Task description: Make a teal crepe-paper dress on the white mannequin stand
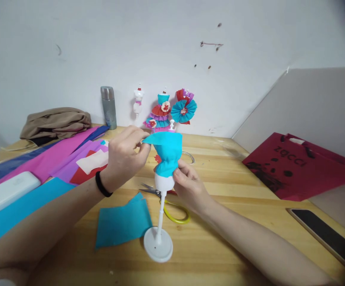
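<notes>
The white dress form (164, 184) stood slightly tilted, its round base (158, 250) nearest; whether that touched the bench (200, 262) was unclear. Just left of the base lay a flat blue sheet (123, 225); scissors (180, 219) lay behind the stem. A blue wrap (169, 153) covered the form's upper body. The right hand's (191, 184) grip closed round the form near the wrap's lower edge, far fingertips hidden. The left hand's (127, 147) grip pinched the wrap's upper corner, left of the form. The wrap looked light, soft and easily torn, best pinched flat by its edge; the form seemed light, top-heavy, best steadied low on the torso. Well behind it stood a ruffled form (159, 112).
</notes>
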Tool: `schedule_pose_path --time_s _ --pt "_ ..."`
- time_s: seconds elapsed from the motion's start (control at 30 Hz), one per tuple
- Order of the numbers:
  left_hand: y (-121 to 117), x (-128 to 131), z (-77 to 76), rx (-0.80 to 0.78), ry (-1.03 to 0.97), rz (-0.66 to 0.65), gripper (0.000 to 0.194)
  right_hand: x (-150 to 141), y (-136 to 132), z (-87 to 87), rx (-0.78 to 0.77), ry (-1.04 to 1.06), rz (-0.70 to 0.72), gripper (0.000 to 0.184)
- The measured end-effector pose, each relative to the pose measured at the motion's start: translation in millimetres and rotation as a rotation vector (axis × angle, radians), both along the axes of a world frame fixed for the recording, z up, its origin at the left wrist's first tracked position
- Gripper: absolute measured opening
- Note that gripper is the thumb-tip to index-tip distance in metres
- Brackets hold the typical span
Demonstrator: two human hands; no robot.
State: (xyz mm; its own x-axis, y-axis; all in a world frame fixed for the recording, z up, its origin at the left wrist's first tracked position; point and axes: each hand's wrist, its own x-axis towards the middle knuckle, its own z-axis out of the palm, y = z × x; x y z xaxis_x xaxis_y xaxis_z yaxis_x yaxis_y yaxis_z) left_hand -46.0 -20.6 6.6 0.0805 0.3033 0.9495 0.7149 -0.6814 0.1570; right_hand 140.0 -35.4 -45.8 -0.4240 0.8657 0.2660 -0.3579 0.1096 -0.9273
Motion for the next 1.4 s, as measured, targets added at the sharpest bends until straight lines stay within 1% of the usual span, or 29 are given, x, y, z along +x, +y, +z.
schedule_pose_path --time_s 0.1,0.23,0.3,0.37,0.47,0.5,0.6,0.73,0.83,0.93,1.17,1.3,1.4 --pt "0 2 -1.1 -0.085 -0.053 -0.041 0.022 0 0 1.9 0.002 0.014 0.018 0.042" --pt "-1 5 -2.6 -0.167 -0.095 -0.143 0.022 -1 -1 4.6 0.027 0.025 0.03 0.041" --pt "-3 8 -2.4 -0.242 -0.131 -0.203 0.021 -1 -2 4.4 0.053 0.03 0.037 0.039" --pt "-5 10 -1.7 -0.368 -0.202 -0.315 0.02 -1 -2 3.2 0.084 0.026 0.043 0.038" --pt "-5 11 1.1 -0.593 -0.322 -0.525 0.014 1 -2 2.5 0.132 -0.008 0.031 0.038" --pt "-5 11 2.6 -0.647 -0.348 -0.565 0.013 2 -2 3.2 0.152 -0.021 0.024 0.038" --pt "-4 10 7.9 -0.744 -0.39 -0.588 0.01 5 -1 9.7 0.265 -0.05 -0.014 0.034" --pt "-3 10 12.0 -0.866 -0.444 -0.597 0.009 11 1 23.2 0.467 -0.097 -0.156 0.024" --pt "-4 12 11.3 -0.937 -0.488 -0.586 0.008 14 5 28.4 0.534 -0.092 -0.232 0.023" --pt "-8 15 9.8 -0.915 -0.515 -0.559 0.01 15 10 26.2 0.531 -0.061 -0.273 0.025" --pt "-18 21 5.4 -0.679 -0.523 -0.505 0.011 15 20 15.0 0.535 -0.099 -0.37 0.028" --pt "-20 19 7.5 -0.607 -0.54 -0.501 0.012 15 21 15.7 0.612 -0.157 -0.401 0.027" --pt "-21 16 12.0 -0.584 -0.59 -0.487 0.014 18 20 15.4 0.699 -0.216 -0.436 0.02"
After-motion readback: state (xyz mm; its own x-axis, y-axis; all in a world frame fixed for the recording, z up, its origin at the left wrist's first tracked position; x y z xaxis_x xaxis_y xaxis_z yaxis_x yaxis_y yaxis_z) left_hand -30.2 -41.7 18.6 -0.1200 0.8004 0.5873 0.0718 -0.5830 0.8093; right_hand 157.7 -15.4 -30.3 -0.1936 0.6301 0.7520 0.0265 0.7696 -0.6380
